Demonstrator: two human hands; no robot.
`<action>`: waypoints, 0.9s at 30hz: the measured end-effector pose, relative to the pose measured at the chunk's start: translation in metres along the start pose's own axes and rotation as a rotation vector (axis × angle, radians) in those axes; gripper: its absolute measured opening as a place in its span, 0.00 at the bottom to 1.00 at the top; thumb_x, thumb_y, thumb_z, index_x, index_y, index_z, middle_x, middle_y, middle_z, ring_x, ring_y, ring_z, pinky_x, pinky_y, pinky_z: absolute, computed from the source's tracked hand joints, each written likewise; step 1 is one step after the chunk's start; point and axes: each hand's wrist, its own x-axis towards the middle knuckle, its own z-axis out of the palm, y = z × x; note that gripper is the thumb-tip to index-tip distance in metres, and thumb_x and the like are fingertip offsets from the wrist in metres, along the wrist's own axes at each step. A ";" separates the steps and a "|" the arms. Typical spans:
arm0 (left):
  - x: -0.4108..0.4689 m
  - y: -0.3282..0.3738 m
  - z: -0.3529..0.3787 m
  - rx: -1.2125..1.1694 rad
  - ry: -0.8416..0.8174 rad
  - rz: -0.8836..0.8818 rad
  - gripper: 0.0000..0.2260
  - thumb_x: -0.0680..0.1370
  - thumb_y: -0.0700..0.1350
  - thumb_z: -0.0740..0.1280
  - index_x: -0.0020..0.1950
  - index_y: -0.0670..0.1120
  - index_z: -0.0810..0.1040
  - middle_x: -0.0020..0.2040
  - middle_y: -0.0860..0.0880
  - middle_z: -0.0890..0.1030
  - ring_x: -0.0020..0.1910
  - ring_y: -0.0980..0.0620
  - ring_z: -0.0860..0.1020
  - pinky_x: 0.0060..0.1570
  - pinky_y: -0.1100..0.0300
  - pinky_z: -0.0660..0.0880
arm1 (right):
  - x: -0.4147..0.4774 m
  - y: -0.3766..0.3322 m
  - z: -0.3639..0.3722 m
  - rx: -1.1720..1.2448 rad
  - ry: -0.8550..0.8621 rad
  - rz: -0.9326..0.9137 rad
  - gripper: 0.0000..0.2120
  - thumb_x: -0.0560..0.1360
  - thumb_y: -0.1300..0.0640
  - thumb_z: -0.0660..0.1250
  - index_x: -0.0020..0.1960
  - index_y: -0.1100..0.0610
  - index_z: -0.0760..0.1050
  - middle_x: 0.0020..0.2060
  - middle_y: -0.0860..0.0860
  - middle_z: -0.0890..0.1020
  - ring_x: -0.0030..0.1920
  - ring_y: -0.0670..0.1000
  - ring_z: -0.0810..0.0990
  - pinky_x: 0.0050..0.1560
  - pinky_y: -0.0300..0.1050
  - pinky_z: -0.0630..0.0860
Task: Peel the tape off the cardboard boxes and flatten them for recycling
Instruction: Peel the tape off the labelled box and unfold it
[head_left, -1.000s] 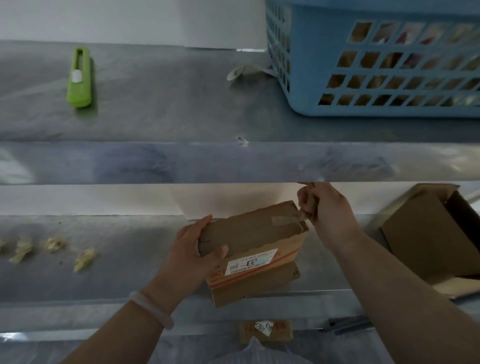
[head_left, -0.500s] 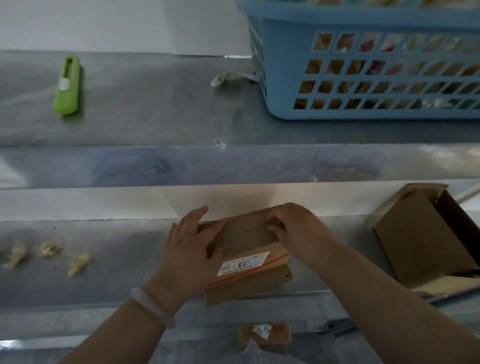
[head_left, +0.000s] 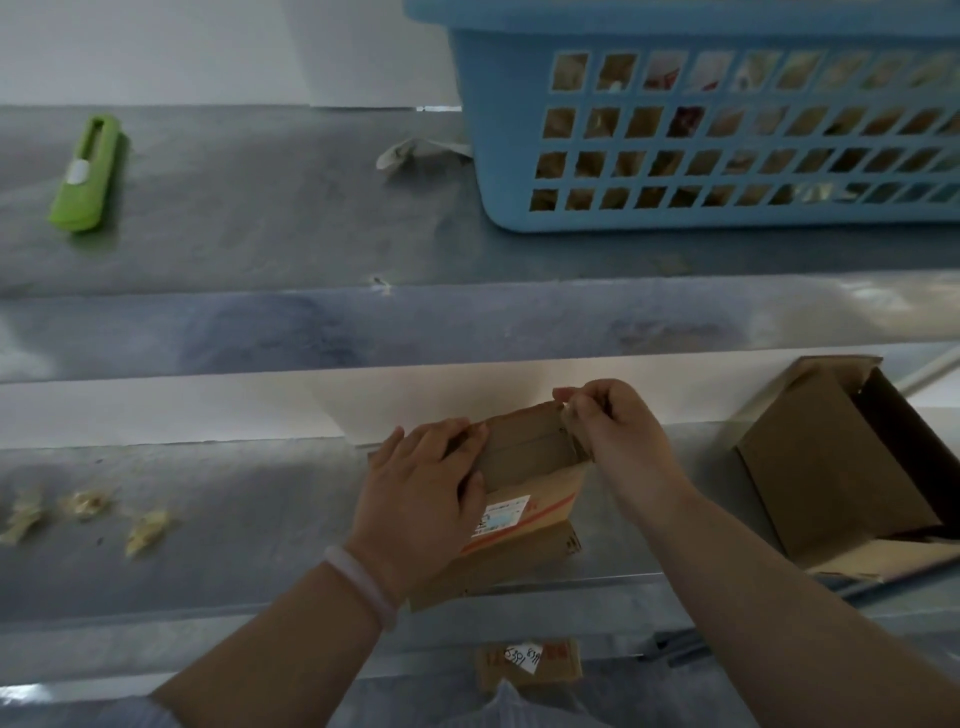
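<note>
- The small cardboard box sits on the lower metal bench, near its front edge and about mid-scene, with a white label and a red stripe on its near face.
- The left hand holds the box's left end, fingers laid over the top and thumb down the near face.
- The right hand is at the box's far right corner, fingers curled together and pinching a tape strip there.
- A pale bracelet circles the left wrist.
- Right of the box, well apart, an open cardboard box lies tipped on its side.
- Three crumpled tape wads lie at the bench's left.
- Below the bench's near edge, another carton shows a handwritten label.
- On the upper shelf, a blue basket stands far right, a crumpled scrap just beside it, and a green utility knife far left.
</note>
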 end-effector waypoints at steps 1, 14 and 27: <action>0.000 0.001 -0.001 0.000 -0.007 -0.001 0.23 0.77 0.55 0.54 0.68 0.52 0.74 0.64 0.52 0.76 0.62 0.50 0.74 0.66 0.44 0.68 | 0.001 -0.001 -0.002 0.009 0.008 0.025 0.05 0.79 0.57 0.60 0.47 0.51 0.74 0.45 0.39 0.83 0.43 0.35 0.79 0.39 0.34 0.72; 0.000 0.002 -0.005 0.029 -0.061 0.008 0.25 0.77 0.56 0.51 0.71 0.51 0.71 0.67 0.51 0.73 0.64 0.50 0.72 0.65 0.45 0.69 | 0.008 0.010 -0.025 0.295 -0.008 0.303 0.17 0.74 0.67 0.56 0.43 0.54 0.82 0.39 0.49 0.85 0.32 0.46 0.79 0.29 0.37 0.71; 0.002 0.004 -0.003 0.011 -0.041 -0.002 0.24 0.77 0.55 0.53 0.69 0.50 0.74 0.65 0.51 0.75 0.62 0.50 0.74 0.62 0.44 0.71 | 0.014 0.007 -0.017 -0.672 -0.110 -0.337 0.06 0.74 0.47 0.70 0.44 0.49 0.80 0.40 0.43 0.78 0.41 0.44 0.77 0.38 0.35 0.71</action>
